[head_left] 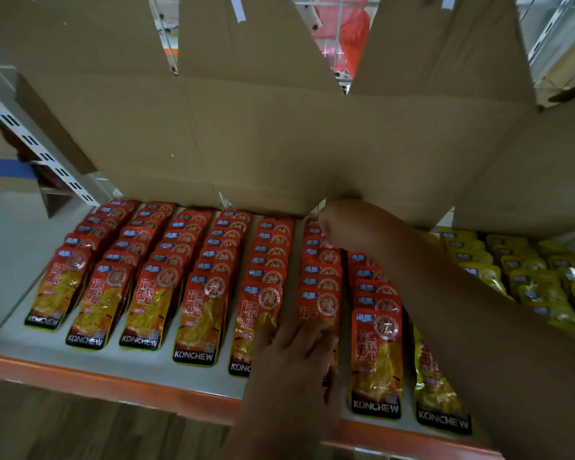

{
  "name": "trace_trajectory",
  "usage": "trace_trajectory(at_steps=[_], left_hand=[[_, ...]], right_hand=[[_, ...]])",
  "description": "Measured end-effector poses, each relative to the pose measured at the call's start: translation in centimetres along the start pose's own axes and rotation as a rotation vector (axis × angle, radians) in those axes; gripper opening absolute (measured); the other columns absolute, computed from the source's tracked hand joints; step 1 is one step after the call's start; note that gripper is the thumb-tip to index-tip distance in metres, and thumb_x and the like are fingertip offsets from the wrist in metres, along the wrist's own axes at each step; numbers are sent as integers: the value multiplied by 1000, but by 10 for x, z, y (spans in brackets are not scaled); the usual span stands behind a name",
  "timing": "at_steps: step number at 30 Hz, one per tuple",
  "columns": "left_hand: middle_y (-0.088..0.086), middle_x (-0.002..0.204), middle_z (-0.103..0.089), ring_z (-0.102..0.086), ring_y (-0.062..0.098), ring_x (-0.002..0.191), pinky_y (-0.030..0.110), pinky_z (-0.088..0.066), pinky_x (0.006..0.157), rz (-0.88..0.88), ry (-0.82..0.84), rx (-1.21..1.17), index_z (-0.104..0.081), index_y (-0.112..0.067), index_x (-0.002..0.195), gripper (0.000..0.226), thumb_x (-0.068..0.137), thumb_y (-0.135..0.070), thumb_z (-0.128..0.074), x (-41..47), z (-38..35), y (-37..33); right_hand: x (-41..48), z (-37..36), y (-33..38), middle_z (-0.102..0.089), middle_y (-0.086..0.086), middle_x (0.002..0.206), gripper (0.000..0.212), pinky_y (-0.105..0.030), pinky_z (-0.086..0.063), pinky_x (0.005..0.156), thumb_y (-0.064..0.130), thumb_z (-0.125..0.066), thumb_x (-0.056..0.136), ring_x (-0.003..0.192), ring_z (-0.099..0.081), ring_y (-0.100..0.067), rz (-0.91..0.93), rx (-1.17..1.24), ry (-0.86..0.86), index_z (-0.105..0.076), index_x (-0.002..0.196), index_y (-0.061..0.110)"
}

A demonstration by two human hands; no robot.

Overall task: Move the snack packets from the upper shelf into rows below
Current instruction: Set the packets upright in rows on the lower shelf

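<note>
The left hand [289, 356] lay flat, fingers straight, and pressed on the front red packets [136, 293] in the lower middle of the frame. The right hand [339, 227] was curled at the back of that same row; whether it pinched a packet, I cannot tell. Seven red rows already stood on the lower shelf [14, 293], with yellow packets [528, 280] at the right. The cardboard box [263, 137] above hid its inside, so the remaining amount was not visible.

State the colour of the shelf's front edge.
Orange; the shelf edge shows best in the head view.
</note>
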State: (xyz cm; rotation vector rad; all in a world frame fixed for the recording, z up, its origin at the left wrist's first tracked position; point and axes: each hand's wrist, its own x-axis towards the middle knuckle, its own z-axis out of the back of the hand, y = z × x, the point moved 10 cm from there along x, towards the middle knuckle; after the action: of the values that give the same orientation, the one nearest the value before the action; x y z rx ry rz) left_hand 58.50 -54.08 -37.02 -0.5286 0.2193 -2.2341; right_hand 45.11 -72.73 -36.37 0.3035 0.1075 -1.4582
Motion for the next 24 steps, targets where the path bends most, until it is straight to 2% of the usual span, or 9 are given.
trace_trajectory(at_steps=[6, 12, 24], left_hand=[[-12, 121, -65, -58, 12, 114, 44, -45, 92, 4, 19, -23, -75, -24, 113, 37, 83, -44, -64, 1, 1, -1], [-12, 121, -66, -58, 11, 115, 43, -45, 92, 13, 40, -30, -75, -24, 114, 37, 84, -44, -64, 1, 1, -1], [-12, 120, -65, -58, 10, 113, 42, -43, 91, 33, 31, -31, -75, -23, 111, 36, 83, -43, -65, 1, 3, -1]], right_hand=[[8, -10, -4, -69, -6, 94, 15, -30, -54, 82, 16, -67, 95, 84, -65, -17, -38, -44, 2, -72, 104, 4], [9, -12, -7, -71, -6, 98, 16, -35, -58, 87, 16, -67, 94, 87, -67, -18, -52, -46, -17, -73, 105, 6], [8, -15, -11, -70, -7, 104, 25, -38, -56, 94, 21, -70, 94, 92, -67, -20, -130, 0, 28, -70, 114, 6]])
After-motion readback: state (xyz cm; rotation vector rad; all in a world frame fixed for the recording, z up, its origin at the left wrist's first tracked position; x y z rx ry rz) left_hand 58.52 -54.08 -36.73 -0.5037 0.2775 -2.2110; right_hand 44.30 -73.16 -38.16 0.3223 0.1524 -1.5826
